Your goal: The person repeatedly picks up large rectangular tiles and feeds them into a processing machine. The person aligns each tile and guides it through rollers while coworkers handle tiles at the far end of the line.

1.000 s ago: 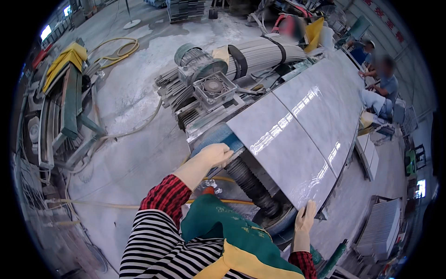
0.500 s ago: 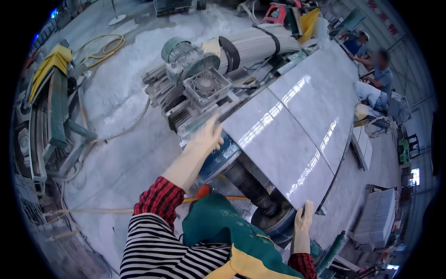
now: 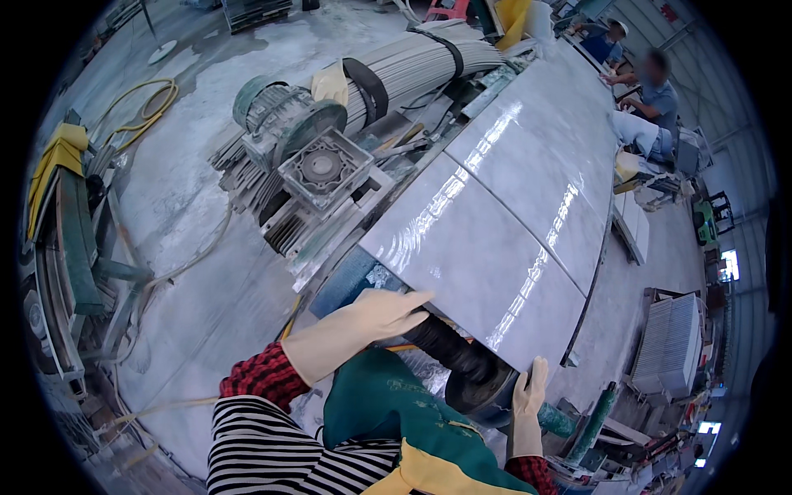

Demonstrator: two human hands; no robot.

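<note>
A glossy pale grey stone tile lies with its near edge toward me, beside similar tiles. My left hand, in a cream rubber glove, is at that near edge, fingers stretched out and apart from the thumb. Its fingertips touch or overlap the edge; I cannot tell which. My right hand, gloved alike, rests against the tile's near right corner with fingers extended upward. Below the edge a black ribbed hose runs between my hands into a dark round housing.
A dusty motor with gearbox stands left of the tiles, beside a strapped bundle of grey strips. Two people work at the far right. A stack of panels stands right. A green frame stands left.
My left hand has moved from the tile's left corner along its near edge toward the middle. My right hand stays at the near right corner. The whole view has shifted.
</note>
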